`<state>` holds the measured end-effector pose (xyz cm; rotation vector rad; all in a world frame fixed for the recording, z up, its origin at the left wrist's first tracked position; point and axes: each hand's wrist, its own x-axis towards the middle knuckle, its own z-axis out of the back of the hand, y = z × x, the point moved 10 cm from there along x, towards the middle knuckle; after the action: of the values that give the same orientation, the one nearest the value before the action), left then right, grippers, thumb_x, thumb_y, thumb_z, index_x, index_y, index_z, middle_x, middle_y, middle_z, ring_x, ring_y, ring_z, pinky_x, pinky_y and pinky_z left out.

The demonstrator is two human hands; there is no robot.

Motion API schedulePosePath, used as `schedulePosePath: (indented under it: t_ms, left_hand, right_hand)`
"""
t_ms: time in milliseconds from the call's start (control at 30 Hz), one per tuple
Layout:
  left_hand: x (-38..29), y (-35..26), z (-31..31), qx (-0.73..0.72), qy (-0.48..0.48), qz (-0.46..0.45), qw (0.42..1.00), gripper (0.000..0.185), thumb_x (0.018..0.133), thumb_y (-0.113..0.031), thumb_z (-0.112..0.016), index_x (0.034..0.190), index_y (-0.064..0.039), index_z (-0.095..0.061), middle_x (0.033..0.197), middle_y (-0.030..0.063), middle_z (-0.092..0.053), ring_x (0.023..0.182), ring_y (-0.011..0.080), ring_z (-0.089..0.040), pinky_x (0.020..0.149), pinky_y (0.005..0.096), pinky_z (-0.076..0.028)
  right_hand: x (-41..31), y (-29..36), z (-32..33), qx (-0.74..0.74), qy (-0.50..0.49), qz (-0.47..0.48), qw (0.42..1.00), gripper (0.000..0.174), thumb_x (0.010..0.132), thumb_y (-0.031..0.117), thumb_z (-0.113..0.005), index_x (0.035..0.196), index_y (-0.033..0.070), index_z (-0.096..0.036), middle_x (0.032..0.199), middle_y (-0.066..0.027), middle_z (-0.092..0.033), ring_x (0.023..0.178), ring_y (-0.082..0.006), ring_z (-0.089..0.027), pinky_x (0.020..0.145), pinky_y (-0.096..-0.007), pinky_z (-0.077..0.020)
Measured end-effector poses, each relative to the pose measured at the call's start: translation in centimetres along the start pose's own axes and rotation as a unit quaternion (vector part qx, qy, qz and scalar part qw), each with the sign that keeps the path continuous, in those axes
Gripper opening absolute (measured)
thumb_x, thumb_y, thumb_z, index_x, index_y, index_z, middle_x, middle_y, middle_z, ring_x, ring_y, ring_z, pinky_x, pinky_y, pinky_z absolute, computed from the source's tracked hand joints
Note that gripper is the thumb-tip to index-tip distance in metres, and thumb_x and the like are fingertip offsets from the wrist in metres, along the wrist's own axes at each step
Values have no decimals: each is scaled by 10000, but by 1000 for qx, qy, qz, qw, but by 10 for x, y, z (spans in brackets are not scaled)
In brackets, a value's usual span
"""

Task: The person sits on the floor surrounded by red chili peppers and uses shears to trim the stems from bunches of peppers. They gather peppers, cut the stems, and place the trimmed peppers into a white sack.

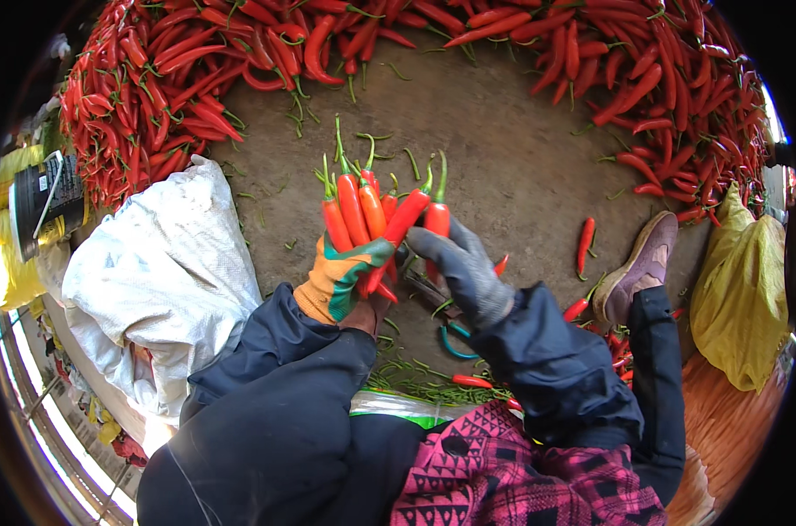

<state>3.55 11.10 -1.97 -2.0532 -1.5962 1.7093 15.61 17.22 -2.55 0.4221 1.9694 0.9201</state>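
My left hand (342, 279), in an orange and green work glove, is closed around a bunch of red chili peppers (350, 210), their green stems pointing up. One pepper (408, 214) leans to the right across the bunch, under my left thumb. My right hand (464, 269), in a grey glove, is just right of the bunch, its fingers around another red chili pepper (437, 220) whose stem is upright. Below and between the hands, a tool with teal handles (457, 342) is partly hidden by my right hand and sleeve.
Large heaps of red chili peppers (194, 59) curve around the far side of the ground. A white woven sack (168, 263) stands left, a black bucket (49, 204) behind it. At right are my shoe (638, 266) and a yellow sack (740, 289). Cut stems (411, 381) lie near my lap.
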Motion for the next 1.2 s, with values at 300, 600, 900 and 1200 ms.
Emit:
schedulePosePath:
  t_ms: [300, 600, 900, 1200]
  left_hand:
    - [8, 26, 0, -53, 50, 30, 997, 472, 768, -10, -659, 1228, -66, -564, 1036, 39, -639, 946, 191, -621, 825, 327, -511]
    - [5, 32, 4, -12, 127, 41, 991, 561, 725, 31, -677, 1262, -57, -536, 1068, 53, -632, 965, 200, -622, 782, 326, -529]
    - [14, 5, 27, 134, 5, -35, 990, 366, 772, 20, -681, 1130, -16, -615, 958, 51, -663, 814, 193, -653, 726, 319, -536]
    - [1, -46, 33, 17, -9, -139, 990, 373, 777, -64, -655, 1143, -39, -584, 989, 83, -638, 856, 273, -655, 724, 418, -566]
  right_hand:
    - [17, 4, -22, -270, -16, 221, 937, 626, 910, 487, -474, 1319, 14, -448, 1335, -256, -422, 1247, -422, -387, 1046, -475, -300]
    - [9, 31, -24, -494, -16, 298, 817, 759, 836, 613, -472, 1311, 22, -462, 1364, -243, -393, 1253, -427, -362, 1034, -529, -269]
    - [-12, 67, 37, -486, -32, 245, 838, 436, 834, 438, -643, 1018, 44, -611, 915, -171, -621, 863, -364, -608, 724, -423, -485]
    - [-107, -7, 42, -727, 76, 187, 657, 348, 732, 262, -668, 1017, 78, -589, 936, -100, -597, 869, -268, -614, 691, -419, -477]
